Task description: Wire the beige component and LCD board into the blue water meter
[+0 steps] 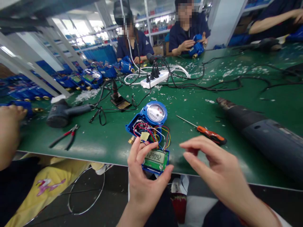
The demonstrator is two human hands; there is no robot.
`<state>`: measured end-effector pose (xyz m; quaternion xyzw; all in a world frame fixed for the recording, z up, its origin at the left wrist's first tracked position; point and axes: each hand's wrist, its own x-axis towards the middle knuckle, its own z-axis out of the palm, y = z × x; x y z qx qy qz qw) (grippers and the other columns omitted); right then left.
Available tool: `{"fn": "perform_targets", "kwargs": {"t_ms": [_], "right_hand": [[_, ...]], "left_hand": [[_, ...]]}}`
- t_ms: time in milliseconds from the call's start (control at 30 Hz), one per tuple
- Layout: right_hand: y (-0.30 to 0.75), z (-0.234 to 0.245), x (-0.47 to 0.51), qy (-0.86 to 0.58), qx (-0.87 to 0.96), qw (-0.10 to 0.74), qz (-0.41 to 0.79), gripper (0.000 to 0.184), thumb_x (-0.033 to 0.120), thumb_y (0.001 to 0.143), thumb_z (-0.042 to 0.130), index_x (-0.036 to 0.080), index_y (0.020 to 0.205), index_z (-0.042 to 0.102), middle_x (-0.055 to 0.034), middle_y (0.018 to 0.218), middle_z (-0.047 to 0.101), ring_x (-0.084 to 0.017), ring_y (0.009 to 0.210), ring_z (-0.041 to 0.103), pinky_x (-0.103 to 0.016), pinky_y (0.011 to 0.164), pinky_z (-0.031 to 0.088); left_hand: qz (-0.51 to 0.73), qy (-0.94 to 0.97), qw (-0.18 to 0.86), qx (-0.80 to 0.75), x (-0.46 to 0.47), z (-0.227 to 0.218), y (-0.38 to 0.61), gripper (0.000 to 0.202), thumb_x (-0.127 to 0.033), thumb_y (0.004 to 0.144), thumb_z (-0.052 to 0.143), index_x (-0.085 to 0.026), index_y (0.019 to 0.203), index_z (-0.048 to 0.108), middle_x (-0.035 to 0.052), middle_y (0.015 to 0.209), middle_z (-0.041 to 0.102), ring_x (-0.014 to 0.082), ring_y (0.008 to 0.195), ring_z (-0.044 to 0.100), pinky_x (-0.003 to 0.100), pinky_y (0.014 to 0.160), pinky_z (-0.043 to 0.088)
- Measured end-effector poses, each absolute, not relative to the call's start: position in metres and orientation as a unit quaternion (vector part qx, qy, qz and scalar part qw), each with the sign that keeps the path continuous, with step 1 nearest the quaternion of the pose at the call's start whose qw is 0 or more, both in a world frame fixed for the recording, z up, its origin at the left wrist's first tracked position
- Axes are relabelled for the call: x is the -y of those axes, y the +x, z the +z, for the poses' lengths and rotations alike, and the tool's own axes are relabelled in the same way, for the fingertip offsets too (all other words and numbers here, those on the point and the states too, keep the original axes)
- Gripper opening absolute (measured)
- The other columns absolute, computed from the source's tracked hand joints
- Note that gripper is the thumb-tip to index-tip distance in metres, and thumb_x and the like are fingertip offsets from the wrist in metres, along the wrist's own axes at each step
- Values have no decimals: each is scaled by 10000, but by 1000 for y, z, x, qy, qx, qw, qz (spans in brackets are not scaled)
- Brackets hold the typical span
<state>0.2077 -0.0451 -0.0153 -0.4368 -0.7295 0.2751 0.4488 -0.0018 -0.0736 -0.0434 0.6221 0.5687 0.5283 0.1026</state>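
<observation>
My left hand (146, 186) is shut on a green circuit board with a digital display (156, 159), which reads 129092 or similar. Thin red, yellow and white wires run from that board into an open blue water meter housing (139, 129) lying on the bench, with its round dial (155, 113) at the far end. A brass pipe fitting (131, 140) sticks out at the housing's left. My right hand (213, 160) hovers to the right of the board, fingers curled and apart, holding nothing. Nearest to it lies an orange-handled screwdriver (209, 135).
A large grey heat gun (265, 135) lies on the green bench (113, 148) at right; another (63, 113) and red-handled pliers (65, 137) lie at left. Behind are a power strip (155, 78), tangled cables, plastic scraps, blue meters (91, 78), and several co-workers; one co-worker's hand (9, 126) enters at far left.
</observation>
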Motion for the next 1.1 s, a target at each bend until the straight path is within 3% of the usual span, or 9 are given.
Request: {"fn": "perform_targets", "kwargs": {"t_ms": [100, 233, 467, 700, 867, 1000, 1100], "right_hand": [[156, -14, 17, -417, 706, 449, 355, 76, 182, 853, 618, 194, 898, 678, -29, 835, 636, -140, 764, 591, -253, 678, 475], [143, -16, -6, -393, 693, 401, 453, 49, 188, 801, 667, 176, 815, 713, -14, 793, 633, -130, 751, 595, -246, 690, 457], [152, -11, -12, -380, 704, 322, 507, 70, 189, 803, 675, 166, 738, 686, 9, 761, 621, -115, 725, 570, -240, 679, 421], [147, -5, -11, -364, 799, 301, 372, 158, 89, 856, 626, 155, 720, 580, -3, 773, 569, -140, 787, 510, -258, 699, 385], [153, -2, -14, -343, 871, 276, 219, 128, 118, 919, 541, 158, 798, 546, -45, 865, 567, -188, 848, 465, -317, 750, 363], [164, 7, -19, -338, 866, 331, 161, 141, 104, 925, 472, 161, 796, 488, -46, 845, 534, -170, 802, 465, -294, 716, 362], [171, 6, -21, -413, 816, 380, 141, 221, 158, 930, 470, 177, 712, 438, -7, 682, 465, -141, 645, 430, -274, 615, 324]], "left_hand": [[530, 624, 102, -566, 74, -43, -2, 944, -194, 734, 765, -293, 1477, 191, 79, 1172, 640, 278, 1225, 551, 549, 1072, 391], [538, 627, 98, -555, 72, -42, 0, 936, -183, 731, 771, -290, 1472, 210, 74, 1161, 645, 267, 1189, 581, 518, 1046, 428], [540, 643, 101, -534, 73, -42, -1, 963, -140, 714, 781, -246, 1473, 199, 68, 1156, 653, 229, 1144, 611, 446, 1038, 449], [536, 642, 103, -538, 72, -40, -1, 970, -130, 705, 784, -243, 1474, 203, 57, 1149, 651, 217, 1174, 589, 417, 1062, 427], [526, 644, 91, -547, 72, -41, -3, 953, -164, 716, 783, -253, 1476, 214, 65, 1160, 646, 237, 1181, 585, 435, 1040, 439], [525, 652, 70, -543, 72, -43, -4, 973, -162, 692, 799, -239, 1474, 226, 72, 1146, 661, 245, 1169, 593, 436, 1028, 443], [525, 653, 62, -542, 71, -43, -4, 969, -156, 688, 800, -234, 1473, 237, 76, 1145, 663, 245, 1173, 587, 434, 1033, 434]]}}
